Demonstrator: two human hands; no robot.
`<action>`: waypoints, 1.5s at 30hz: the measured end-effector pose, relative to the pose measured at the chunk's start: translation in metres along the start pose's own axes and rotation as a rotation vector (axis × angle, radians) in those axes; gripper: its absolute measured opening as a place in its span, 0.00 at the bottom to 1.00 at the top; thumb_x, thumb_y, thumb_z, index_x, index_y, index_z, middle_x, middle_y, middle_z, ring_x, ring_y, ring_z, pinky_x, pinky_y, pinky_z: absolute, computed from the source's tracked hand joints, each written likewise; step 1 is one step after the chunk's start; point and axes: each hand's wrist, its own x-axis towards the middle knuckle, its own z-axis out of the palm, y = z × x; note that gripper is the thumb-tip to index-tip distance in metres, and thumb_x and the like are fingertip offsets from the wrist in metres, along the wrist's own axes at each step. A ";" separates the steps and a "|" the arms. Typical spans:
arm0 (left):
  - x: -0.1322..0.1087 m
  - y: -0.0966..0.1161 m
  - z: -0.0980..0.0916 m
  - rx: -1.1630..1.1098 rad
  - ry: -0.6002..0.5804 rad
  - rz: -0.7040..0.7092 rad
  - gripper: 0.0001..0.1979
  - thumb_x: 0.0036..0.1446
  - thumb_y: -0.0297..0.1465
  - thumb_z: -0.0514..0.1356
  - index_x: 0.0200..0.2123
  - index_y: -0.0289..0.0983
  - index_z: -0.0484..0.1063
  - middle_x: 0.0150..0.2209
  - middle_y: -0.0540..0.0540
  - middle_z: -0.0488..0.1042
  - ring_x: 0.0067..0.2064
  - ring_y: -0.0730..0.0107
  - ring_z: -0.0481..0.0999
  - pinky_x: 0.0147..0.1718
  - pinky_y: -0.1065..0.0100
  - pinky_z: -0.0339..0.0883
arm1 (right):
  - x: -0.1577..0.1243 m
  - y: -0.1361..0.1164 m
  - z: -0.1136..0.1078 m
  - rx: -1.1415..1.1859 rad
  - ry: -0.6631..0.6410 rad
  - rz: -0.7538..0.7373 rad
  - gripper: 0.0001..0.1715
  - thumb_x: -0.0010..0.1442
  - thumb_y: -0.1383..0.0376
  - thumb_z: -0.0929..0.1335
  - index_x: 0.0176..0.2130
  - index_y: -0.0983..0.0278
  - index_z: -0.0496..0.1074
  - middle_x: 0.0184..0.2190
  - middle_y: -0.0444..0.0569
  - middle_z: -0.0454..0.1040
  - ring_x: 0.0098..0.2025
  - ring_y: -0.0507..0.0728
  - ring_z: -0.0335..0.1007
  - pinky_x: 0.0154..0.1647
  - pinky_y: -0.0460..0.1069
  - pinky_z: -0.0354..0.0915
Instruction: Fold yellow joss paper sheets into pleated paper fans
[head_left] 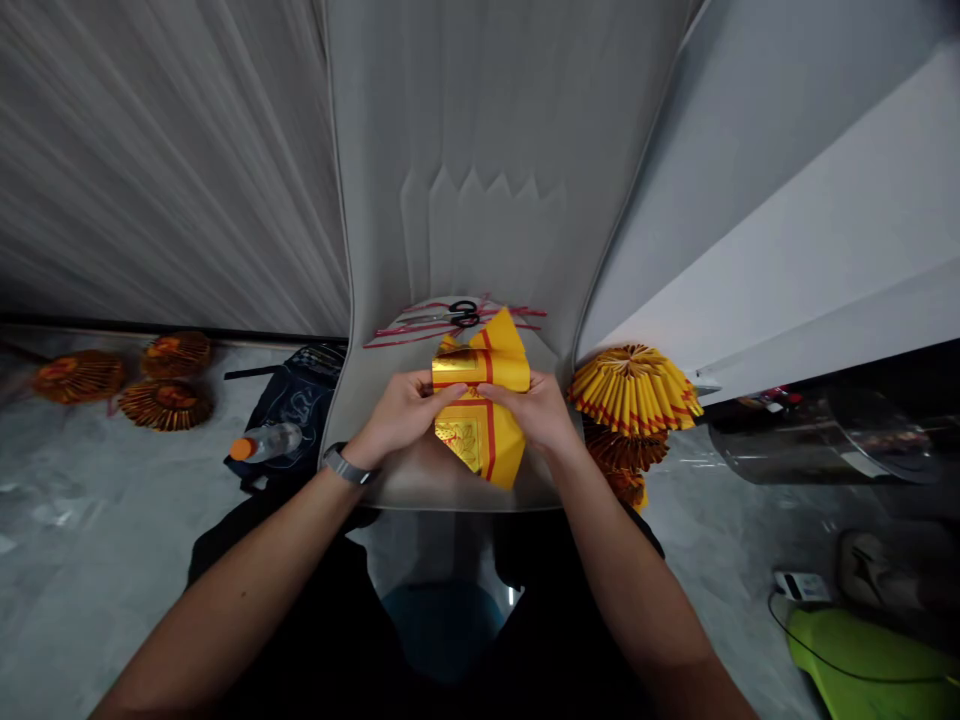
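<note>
The yellow joss paper (484, 400) is held over the grey board (450, 250), its fold pinched by 2 hands, left hand (401, 412) and right hand (536, 410). The crease could be skewed by uneven thumb pressure.

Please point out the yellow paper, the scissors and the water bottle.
yellow paper (480, 447), head view, on its lower printed part.
scissors (466, 319), head view, on the black handles.
water bottle (274, 440), head view, on its clear body.

Nothing readable here tbh, the gold print on the yellow paper (487, 440) is too blurry to make out.
</note>
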 end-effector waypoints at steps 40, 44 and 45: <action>-0.006 0.047 -0.007 0.401 -0.095 0.180 0.25 0.63 0.48 0.68 0.54 0.37 0.76 0.50 0.41 0.84 0.46 0.57 0.84 0.42 0.64 0.79 | 0.008 -0.012 -0.046 -0.121 -0.370 -0.084 0.23 0.52 0.45 0.80 0.35 0.61 0.84 0.31 0.46 0.82 0.37 0.58 0.78 0.43 0.52 0.73; -0.013 0.073 -0.020 1.002 -0.296 0.261 0.15 0.70 0.41 0.59 0.51 0.40 0.78 0.39 0.46 0.84 0.36 0.61 0.83 0.35 0.67 0.72 | 0.010 -0.019 -0.056 -0.239 0.106 -0.431 0.34 0.59 0.44 0.75 0.17 0.60 0.63 0.14 0.38 0.60 0.19 0.49 0.55 0.24 0.47 0.57; -0.012 0.077 -0.022 1.152 -0.308 0.272 0.14 0.70 0.39 0.57 0.51 0.41 0.78 0.38 0.46 0.83 0.35 0.60 0.82 0.34 0.66 0.71 | 0.010 -0.018 -0.055 -0.233 0.257 -0.546 0.37 0.62 0.43 0.73 0.16 0.59 0.59 0.14 0.37 0.56 0.18 0.49 0.51 0.23 0.48 0.54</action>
